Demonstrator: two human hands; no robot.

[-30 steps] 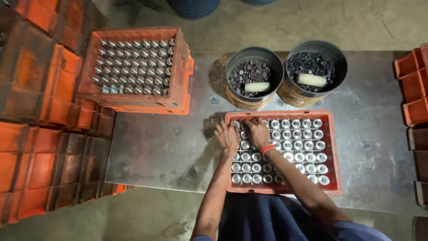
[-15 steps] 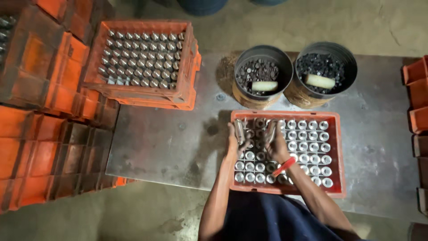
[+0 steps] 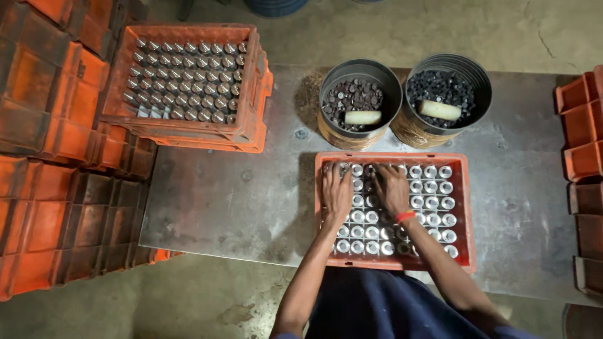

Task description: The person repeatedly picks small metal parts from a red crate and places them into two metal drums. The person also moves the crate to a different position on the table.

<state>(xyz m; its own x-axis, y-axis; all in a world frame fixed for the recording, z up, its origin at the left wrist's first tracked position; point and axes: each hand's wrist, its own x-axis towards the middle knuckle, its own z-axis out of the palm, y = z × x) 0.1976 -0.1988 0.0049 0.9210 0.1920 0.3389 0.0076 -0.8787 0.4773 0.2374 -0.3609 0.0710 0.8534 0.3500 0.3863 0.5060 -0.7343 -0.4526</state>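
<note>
Both hands are laid flat, palms down, on the metal cylinders (image 3: 433, 188) that stand in rows in the orange tray (image 3: 468, 213) on the grey surface (image 3: 232, 201). The left hand (image 3: 337, 191) is spread over the tray's left columns and the right hand (image 3: 391, 188), with an orange band (image 3: 406, 216) at the wrist, over the columns just beside it; the fingers are held open and extended toward the far rim, nothing being gripped, and the cylinder tops beneath them are covered. Uncovered cylinders are seen to the right of the right hand and nearer the body. Beyond the tray, two round buckets (image 3: 360, 103) of small dark parts are set side by side, a pale block lying in each. A larger orange crate (image 3: 188, 81) of metal cylinders is stacked at the far left. Compared with half a second earlier, the hands are seen spread slightly further apart and reaching closer to the far rim; the tray is unchanged in place.
</note>
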